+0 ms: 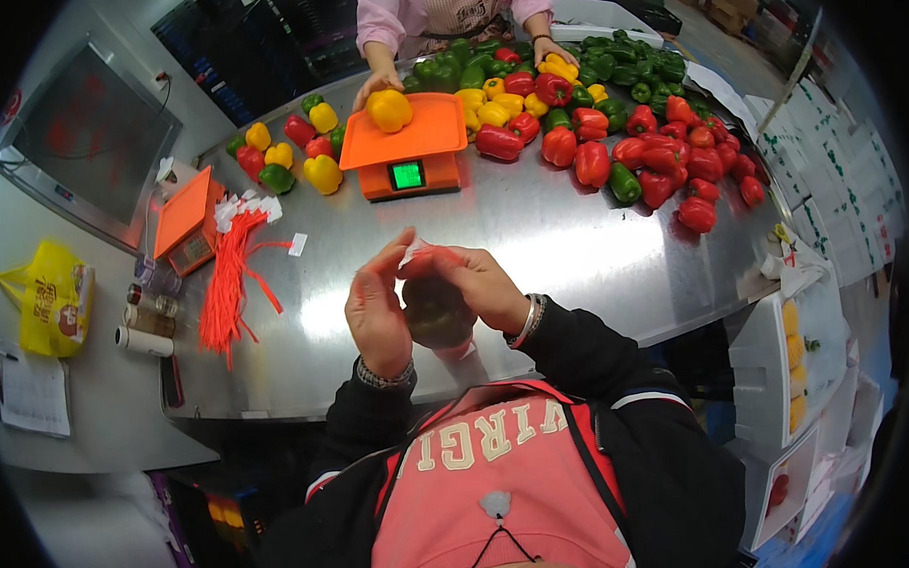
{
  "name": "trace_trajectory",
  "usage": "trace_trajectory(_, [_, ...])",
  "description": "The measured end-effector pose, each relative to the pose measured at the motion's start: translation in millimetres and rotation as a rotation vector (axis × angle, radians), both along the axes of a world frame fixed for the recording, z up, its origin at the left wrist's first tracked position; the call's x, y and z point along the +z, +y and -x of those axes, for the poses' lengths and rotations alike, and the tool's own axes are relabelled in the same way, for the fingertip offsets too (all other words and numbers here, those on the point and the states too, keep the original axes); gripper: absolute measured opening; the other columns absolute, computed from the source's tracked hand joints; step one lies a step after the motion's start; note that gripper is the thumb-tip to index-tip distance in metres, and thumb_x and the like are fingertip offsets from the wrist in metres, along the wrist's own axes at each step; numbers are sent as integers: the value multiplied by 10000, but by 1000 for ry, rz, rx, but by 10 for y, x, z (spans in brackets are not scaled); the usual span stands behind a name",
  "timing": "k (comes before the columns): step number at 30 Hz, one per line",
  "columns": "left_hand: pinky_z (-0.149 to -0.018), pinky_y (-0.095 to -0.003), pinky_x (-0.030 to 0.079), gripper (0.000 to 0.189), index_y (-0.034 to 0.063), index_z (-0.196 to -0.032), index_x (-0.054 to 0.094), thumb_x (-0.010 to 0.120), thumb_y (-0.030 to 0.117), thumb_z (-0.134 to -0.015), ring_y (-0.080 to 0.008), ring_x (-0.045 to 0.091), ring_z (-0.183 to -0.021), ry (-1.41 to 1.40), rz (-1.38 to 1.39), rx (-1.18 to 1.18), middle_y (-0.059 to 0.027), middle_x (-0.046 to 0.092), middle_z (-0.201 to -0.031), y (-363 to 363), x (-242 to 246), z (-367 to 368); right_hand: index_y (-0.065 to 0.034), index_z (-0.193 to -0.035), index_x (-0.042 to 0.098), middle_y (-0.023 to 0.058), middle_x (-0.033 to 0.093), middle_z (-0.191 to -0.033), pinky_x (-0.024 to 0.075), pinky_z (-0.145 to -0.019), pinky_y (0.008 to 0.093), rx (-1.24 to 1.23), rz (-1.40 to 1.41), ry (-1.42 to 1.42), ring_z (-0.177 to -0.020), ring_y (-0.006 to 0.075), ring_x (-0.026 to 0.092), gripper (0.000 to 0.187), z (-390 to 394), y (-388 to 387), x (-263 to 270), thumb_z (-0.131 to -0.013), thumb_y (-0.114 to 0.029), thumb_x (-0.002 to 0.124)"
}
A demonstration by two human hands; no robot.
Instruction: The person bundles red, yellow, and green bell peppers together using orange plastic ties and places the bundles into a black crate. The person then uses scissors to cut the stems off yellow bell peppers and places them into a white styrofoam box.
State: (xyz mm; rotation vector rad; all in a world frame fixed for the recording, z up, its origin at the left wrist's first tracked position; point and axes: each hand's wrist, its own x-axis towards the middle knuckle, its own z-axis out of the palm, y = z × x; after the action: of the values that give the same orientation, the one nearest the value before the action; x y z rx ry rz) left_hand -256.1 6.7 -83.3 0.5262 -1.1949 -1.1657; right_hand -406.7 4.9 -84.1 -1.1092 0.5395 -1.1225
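Note:
My left hand (382, 315) and my right hand (484, 281) are close together over the steel table, with a dark bell pepper (437, 313) between and below them. Red netting with a white end (416, 254) is pinched at the fingertips of my right hand, close to the left fingers. The pepper looks dark green and seems to be inside the netting, though blur hides how it sits. To the left lies a bundle of red mesh net bags (230, 291) with white tags. A yellow bell pepper (389, 110) rests on an orange digital scale (429, 137), touched by a co-worker's hand.
Red, yellow and green bell peppers (592, 165) are heaped across the table's far side. A smaller group (279, 155) stands left of the scale. A second orange scale (190, 218) and several jars (149, 320) line the left edge. A co-worker (453, 6) stands opposite.

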Motion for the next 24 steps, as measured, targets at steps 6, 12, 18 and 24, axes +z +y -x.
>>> trace_trajectory(6, [-904,-432,427,449,80,-864,515,283,430,-1023,-228,539,-831,586,-205,-365,-45,505,-761,-304,-99,-110,-17,-1105,581,96,617,-1142,431,-966,298,7,-148,-310,-1052,157,579,276,97,-141,-143,-1015,-214,409])
trace_trajectory(12, [-553,-278,349,342,110,-753,400,423,340,-1004,-101,278,-485,345,-247,-202,23,304,-581,-218,41,87,-44,-839,521,1,502,-703,416,-698,261,39,-84,-269,-720,112,472,233,157,-211,-179,-994,-185,419])
trace_trajectory(18, [-556,-176,398,264,-26,-1094,620,678,74,-857,-28,449,-577,-515,-45,166,34,515,-649,-115,96,256,-13,-902,593,82,597,-766,450,-685,297,-247,290,296,-730,159,550,185,55,-141,-140,-922,-162,485])
trace_trajectory(24, [-517,-184,383,129,-15,-879,619,606,104,-926,-37,488,-582,-418,11,335,4,582,-673,-201,-30,128,-36,-987,608,61,600,-784,460,-718,311,-117,161,254,-768,155,572,213,62,-112,-51,-958,-216,497])
